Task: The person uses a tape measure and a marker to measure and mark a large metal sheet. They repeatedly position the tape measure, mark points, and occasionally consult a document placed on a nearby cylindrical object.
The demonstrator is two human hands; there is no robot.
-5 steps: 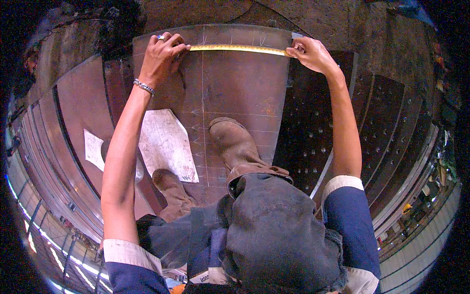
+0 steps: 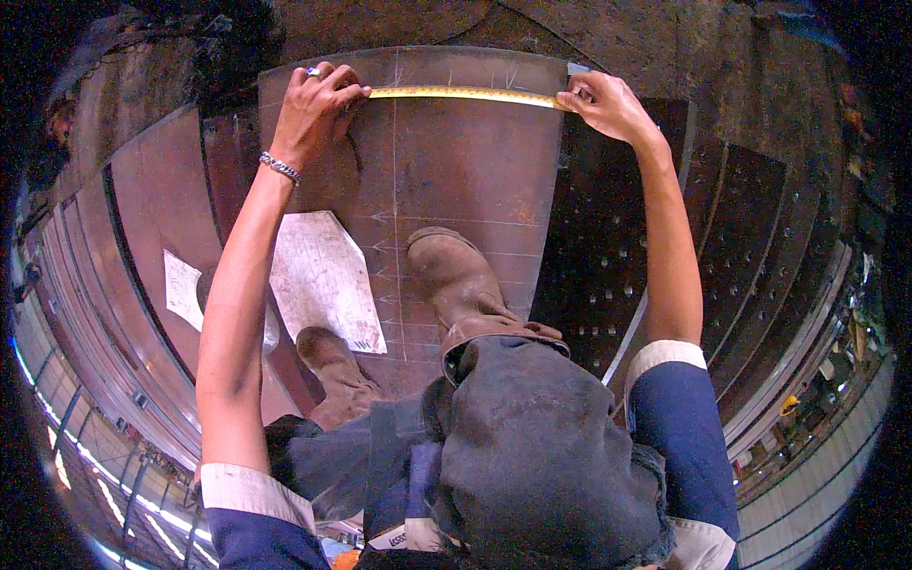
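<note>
A yellow tape measure (image 2: 463, 93) is stretched level across the far part of a brown steel plate (image 2: 475, 171). My left hand (image 2: 315, 111) has its fingers closed on the tape at its left end. At the plate's right edge my right hand (image 2: 606, 104) pinches the other end; whether a tape case sits inside that hand is hidden. Thin chalk lines and arrow marks run over the plate, some just beyond the tape and others down its middle. A long line crosses under the tape near its left part.
My brown boots (image 2: 454, 271) rest on the plate. A marked white sheet (image 2: 323, 271) lies beside the left boot, and a smaller white sheet (image 2: 182, 288) lies farther left. Dark steel with rows of holes (image 2: 598, 247) is at the right. Bare ground lies beyond the far edge.
</note>
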